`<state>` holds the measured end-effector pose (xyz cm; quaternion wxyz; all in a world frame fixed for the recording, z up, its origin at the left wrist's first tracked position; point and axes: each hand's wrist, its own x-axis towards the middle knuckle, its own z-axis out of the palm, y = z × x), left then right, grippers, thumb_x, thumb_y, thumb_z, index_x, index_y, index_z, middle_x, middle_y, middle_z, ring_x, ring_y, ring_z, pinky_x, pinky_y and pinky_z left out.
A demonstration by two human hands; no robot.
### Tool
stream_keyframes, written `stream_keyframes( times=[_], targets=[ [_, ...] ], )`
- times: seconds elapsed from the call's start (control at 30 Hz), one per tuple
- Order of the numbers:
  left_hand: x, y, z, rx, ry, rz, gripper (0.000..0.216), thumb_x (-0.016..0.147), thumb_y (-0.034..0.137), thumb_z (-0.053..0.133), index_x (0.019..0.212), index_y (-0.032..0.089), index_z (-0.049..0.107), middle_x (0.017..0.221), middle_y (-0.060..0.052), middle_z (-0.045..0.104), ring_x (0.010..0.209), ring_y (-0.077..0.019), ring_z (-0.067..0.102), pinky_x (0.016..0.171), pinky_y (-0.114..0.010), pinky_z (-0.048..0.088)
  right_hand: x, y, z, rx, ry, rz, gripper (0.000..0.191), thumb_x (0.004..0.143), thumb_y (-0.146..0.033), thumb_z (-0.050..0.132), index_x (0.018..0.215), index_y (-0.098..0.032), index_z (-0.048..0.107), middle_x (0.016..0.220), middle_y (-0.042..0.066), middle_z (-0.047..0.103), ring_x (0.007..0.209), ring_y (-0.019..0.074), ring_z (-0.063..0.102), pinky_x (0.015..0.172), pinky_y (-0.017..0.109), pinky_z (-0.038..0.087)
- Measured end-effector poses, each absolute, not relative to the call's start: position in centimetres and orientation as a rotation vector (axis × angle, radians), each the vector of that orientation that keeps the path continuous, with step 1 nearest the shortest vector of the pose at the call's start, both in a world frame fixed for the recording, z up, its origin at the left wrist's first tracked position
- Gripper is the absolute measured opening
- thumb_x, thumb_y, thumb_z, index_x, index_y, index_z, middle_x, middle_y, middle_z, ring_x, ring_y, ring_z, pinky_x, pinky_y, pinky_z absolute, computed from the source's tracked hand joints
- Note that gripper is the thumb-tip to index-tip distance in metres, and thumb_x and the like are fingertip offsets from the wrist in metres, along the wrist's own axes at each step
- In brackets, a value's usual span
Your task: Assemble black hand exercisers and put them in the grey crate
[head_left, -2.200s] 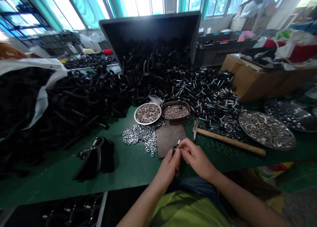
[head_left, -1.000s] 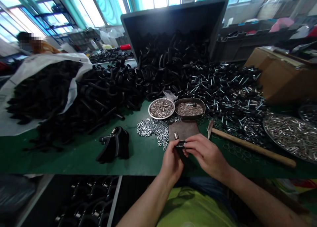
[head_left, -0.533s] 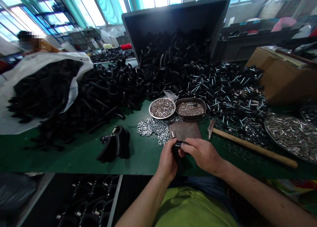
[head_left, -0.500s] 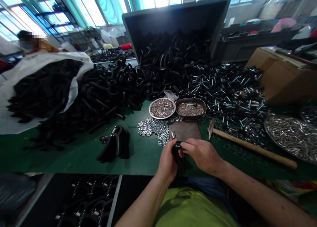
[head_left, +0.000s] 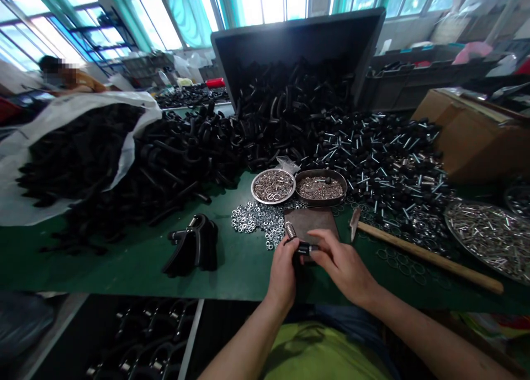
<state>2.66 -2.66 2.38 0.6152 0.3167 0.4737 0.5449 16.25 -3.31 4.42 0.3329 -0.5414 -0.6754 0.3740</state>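
My left hand point(head_left: 284, 272) is closed around a black curved part point(head_left: 304, 248), held just above the near edge of a flat metal plate point(head_left: 317, 222). A ribbed metal piece point(head_left: 290, 230), like a spring or threaded bolt, sticks up from it by my left fingertips. At the part's right end, my right hand point(head_left: 343, 267) grips with thumb and fingers, its index finger raised. The underside of the part is hidden by my hands. Loose metal nuts point(head_left: 252, 217) lie just beyond my left hand. Two similar black curved parts point(head_left: 196, 244) stand together on the left.
A hammer point(head_left: 426, 256) lies to the right, by thin rings. Behind the plate stand a round dish point(head_left: 273, 186) and an oval tin point(head_left: 321, 188) of small metal pieces. Black parts spill from a tipped bin point(head_left: 298, 35) and white bag point(head_left: 144, 101). A person point(head_left: 72, 79) sits far left.
My right hand has opened somewhat and shifted slightly right, its index finger lifting off the black part. More of the part's right end shows. The whole view has tilted up a little.
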Motion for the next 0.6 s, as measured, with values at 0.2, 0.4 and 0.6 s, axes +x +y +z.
stream_keyframes(
  times=[0.2,0.4,0.6],
  targets=[
    [2.7,-2.5,2.7,1.019,1.384,1.299,0.031,0.075,0.038,0.064,0.098,0.021,0.050,0.091,-0.003,0.056,0.087,-0.0186,0.053,0.080,-0.028,0.039,14.0,-2.8,3.6,-1.218,-0.884,1.658,0.030,0.083,-0.050,0.049,0.097,-0.024,0.048,0.056,-0.006,0.048,0.039,0.0083,0.040,0.034,0.019,0.029],
    [2.0,-1.7,1.6,1.216,1.548,1.135,0.059,0.051,0.036,0.083,0.101,0.023,0.053,0.094,-0.005,0.059,0.091,-0.0255,0.055,0.080,-0.031,0.037,14.1,-0.7,1.4,-1.312,-0.889,1.806,0.037,0.083,-0.059,0.043,0.088,-0.023,0.046,0.042,-0.011,0.037,0.029,0.0071,0.027,0.031,0.018,0.023],
    [0.5,-0.3,0.3,1.674,1.555,0.952,0.050,0.055,0.041,0.080,0.098,0.025,0.059,0.091,-0.007,0.060,0.089,-0.0284,0.054,0.078,-0.034,0.037,15.2,7.6,2.7,-1.613,-2.051,0.636,0.029,0.089,-0.037,0.042,0.076,-0.019,0.060,0.069,0.001,0.063,0.066,0.0133,0.058,0.062,0.025,0.042]
  ],
)
